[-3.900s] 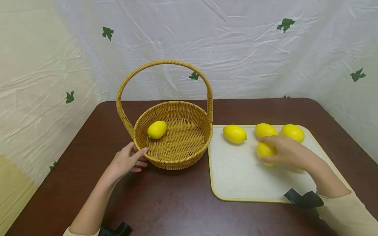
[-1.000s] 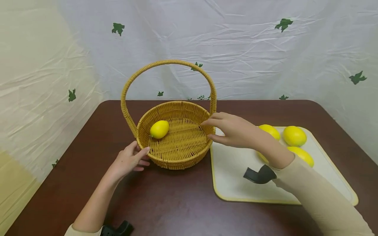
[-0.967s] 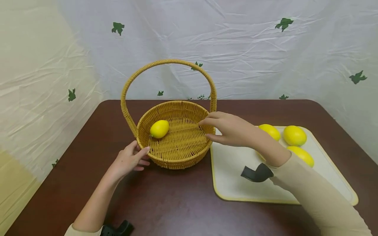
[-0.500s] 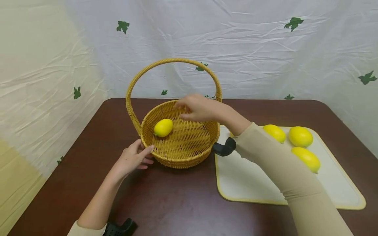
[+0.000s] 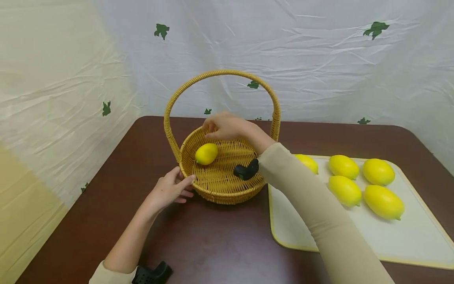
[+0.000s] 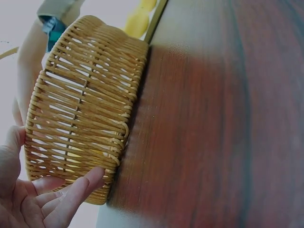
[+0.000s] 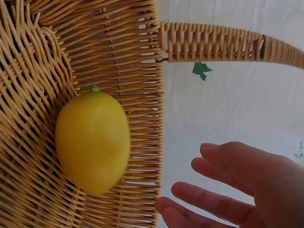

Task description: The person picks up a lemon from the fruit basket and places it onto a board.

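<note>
A round wicker basket (image 5: 228, 198) with a tall arched handle stands on the table, a single lemon (image 5: 207, 154) lying inside at its left. My left hand (image 5: 166, 192) holds the basket's near-left rim; in the left wrist view its thumb is at the rim and its fingers lie against the woven outer wall (image 6: 80, 104). Over the back of the basket, under the handle, hovers my right hand (image 5: 227, 127), fingers loosely bent and holding nothing. The right wrist view shows that lemon (image 7: 92, 142) apart from the right hand's fingertips (image 7: 180, 190).
To the right, a white tray (image 5: 294, 232) with a yellow edge carries several lemons (image 5: 345, 191), one partly hidden by the right sleeve. The dark brown table (image 5: 213, 244) extends around the basket. White cloth (image 5: 301, 59) with green leaf-like shapes hangs behind.
My right hand has moved left from a lemon on the tray to above the basket. My left hand keeps its place on the rim. The whole head view has shifted slightly.
</note>
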Available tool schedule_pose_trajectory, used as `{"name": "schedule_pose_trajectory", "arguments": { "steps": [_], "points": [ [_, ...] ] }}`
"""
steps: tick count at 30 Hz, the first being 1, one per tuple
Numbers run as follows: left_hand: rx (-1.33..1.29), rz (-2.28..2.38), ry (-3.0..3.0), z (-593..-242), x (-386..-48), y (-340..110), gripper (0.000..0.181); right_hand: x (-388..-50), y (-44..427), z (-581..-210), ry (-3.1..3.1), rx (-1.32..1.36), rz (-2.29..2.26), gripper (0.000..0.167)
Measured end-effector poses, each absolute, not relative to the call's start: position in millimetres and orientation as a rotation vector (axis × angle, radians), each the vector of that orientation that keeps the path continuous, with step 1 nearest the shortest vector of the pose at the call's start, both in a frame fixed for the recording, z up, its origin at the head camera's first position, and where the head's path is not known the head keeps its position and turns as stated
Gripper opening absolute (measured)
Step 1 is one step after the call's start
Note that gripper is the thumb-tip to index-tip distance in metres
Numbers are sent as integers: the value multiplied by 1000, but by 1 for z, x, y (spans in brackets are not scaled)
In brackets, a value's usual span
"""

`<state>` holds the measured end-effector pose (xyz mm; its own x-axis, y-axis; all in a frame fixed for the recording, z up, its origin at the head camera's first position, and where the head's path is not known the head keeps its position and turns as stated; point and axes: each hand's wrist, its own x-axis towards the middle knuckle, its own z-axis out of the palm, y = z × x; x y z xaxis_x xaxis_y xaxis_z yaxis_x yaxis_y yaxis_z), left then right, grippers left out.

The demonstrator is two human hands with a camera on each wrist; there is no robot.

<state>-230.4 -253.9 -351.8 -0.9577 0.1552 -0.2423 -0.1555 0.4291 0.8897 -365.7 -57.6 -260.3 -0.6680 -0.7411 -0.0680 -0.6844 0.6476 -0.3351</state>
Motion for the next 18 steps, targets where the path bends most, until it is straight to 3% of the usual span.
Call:
{"name": "schedule_pose_trajectory", "arguments": {
  "steps": [12,18],
  "points": [
    [0,1534,2404,-352,-226,-251,34,-371,-55,-302,2618,-965,-479,27],
    [26,1524,2401,-350,-227,-252,37,-369,-57,-306,2613,-950,-428,33]
  ]
}}
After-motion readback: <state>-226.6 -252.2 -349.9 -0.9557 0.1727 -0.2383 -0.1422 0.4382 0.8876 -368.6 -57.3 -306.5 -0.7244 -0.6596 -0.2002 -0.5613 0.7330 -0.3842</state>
